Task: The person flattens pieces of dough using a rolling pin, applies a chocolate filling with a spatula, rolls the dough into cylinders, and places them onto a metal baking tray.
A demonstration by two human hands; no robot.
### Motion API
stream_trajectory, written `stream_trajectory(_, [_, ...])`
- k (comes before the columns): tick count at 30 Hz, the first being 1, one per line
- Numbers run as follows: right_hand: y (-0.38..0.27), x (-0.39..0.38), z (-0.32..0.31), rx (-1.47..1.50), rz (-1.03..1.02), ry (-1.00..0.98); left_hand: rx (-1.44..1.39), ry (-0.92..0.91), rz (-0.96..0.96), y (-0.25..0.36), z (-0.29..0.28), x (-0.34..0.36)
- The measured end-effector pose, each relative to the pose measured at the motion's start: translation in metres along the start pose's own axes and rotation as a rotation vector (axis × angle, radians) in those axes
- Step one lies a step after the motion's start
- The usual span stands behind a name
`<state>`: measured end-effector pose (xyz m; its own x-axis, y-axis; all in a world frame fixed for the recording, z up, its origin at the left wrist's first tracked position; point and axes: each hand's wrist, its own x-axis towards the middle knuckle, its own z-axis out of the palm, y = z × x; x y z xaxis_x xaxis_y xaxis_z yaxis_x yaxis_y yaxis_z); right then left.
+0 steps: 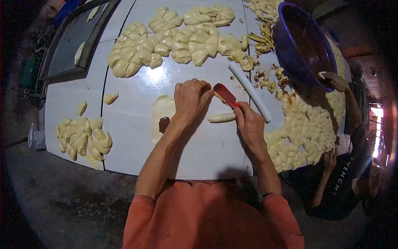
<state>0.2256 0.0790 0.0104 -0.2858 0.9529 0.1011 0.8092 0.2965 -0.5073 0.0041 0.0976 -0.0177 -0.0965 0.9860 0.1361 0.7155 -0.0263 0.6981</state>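
Red and glossy, the spatula (226,95) in our right hand (251,122) tilts over the white bench (199,155), its darker blade pointing up and to the left. Our right fingers curl round its handle, pinching it firmly. A narrow yellowish strip (220,98) shows along the blade's edge. Our left hand (190,98) sits just beside the blade's tip, fingers bent and drawn together; we cannot tell whether they pinch anything.

Below our right hand's side of the gap lies a smooth, pale cream dough piece (221,118), long and tapered. Left of our left forearm, a flattened dough sheet (158,108) lies thin and oval, with a shiny dark brown dab (164,124) on it. Near our right hand rests a straight white rod (251,93). Beyond our hands, plump, glossy dough lumps (201,41) crowd together, touching one another.
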Motion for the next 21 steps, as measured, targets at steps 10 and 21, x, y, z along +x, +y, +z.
stream_trajectory(10, [-0.0033,0.0017,0.0,-0.04,-0.068,0.017,-0.005,0.011,-0.005,0.0002,0.0007,-0.0007])
stream_trajectory(21, [0.0024,0.0025,0.0048,-0.042,-0.039,0.01,-0.038,0.031,0.03,-0.0006,-0.0005,0.0007])
